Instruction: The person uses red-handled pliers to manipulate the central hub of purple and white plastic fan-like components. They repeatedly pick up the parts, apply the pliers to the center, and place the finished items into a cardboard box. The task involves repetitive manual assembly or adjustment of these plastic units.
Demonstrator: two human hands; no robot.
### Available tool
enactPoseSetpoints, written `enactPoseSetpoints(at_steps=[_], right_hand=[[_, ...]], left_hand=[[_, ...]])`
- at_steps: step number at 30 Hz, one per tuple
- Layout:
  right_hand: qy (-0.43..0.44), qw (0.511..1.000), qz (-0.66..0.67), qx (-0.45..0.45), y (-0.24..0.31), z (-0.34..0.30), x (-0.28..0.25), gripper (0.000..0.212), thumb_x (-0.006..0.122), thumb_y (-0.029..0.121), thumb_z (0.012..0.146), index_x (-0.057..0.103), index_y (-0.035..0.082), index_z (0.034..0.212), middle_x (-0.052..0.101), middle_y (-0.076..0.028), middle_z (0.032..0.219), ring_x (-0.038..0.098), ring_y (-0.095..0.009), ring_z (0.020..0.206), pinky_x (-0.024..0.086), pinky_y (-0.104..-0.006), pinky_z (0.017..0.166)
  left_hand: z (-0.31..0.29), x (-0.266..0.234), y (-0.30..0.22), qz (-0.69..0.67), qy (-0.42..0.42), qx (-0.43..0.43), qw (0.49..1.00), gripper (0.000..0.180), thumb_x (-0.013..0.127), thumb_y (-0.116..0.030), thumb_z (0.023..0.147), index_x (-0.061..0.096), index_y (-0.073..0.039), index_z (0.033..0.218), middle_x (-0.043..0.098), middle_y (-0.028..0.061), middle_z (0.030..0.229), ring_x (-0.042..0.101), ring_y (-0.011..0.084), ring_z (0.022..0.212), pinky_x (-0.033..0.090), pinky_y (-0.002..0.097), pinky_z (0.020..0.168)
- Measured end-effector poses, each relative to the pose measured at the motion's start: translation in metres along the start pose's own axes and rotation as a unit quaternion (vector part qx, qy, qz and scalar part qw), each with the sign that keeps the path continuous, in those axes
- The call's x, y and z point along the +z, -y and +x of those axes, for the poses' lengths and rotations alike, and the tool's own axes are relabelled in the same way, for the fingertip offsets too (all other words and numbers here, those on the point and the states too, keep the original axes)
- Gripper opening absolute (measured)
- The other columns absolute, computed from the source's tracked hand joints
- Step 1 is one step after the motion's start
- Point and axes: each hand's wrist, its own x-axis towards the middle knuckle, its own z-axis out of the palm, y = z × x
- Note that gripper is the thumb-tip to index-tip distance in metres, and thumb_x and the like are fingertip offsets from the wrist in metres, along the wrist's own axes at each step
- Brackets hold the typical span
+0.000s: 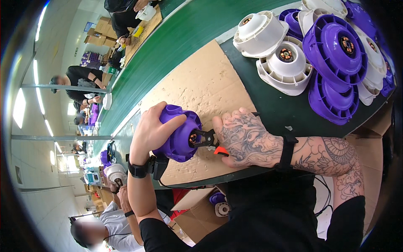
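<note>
Carefully, we steady the glossy purple plastic housing (pixel 179 135) on its side over the rough cardboard sheet (pixel 201 84), left hand (pixel 150 132) wrapped around its ribbed dome. Our right hand (pixel 245 138) squeezes orange-handled pliers (pixel 208 140), whose tips should stay square on the coppery motor hub (pixel 193 138). Stacked purple and white housings (pixel 319 50) sit well apart.

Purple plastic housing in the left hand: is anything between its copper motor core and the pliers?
Nothing visible. The black-jawed pliers in the right hand already reach the copper core of the purple plastic housing gripped by the left hand.
</note>
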Motion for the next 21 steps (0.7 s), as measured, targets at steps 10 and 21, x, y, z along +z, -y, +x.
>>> enactPoseSetpoints(at_steps=[10, 21], right_hand=[[0.106, 0.974, 0.198, 0.020, -0.006, 0.000, -0.009, 0.056, 0.073, 0.035, 0.072, 0.052, -0.007, 0.103, 0.068, -0.026, 0.085, 0.069, -0.042, 0.090, 0.054, -0.0491, 0.083], [0.242, 0.861, 0.429, 0.129, -0.009, 0.025, -0.019, 0.064, 0.075, 0.048, 0.070, 0.059, -0.006, 0.100, 0.060, -0.018, 0.082, 0.061, -0.029, 0.080, 0.048, -0.0397, 0.072]], left_hand=[[-0.018, 0.009, 0.004, -0.024, -0.062, 0.001, 0.998, 0.049, 0.076, -0.039, 0.077, 0.064, 0.008, 0.086, 0.066, 0.0257, 0.077, 0.063, 0.0383, 0.068, 0.051, 0.0429, 0.068], [-0.035, 0.026, -0.005, -0.115, -0.343, 0.097, 0.927, 0.034, 0.075, -0.016, 0.085, 0.057, 0.004, 0.106, 0.066, 0.0180, 0.084, 0.063, 0.0303, 0.074, 0.051, 0.0389, 0.075]])
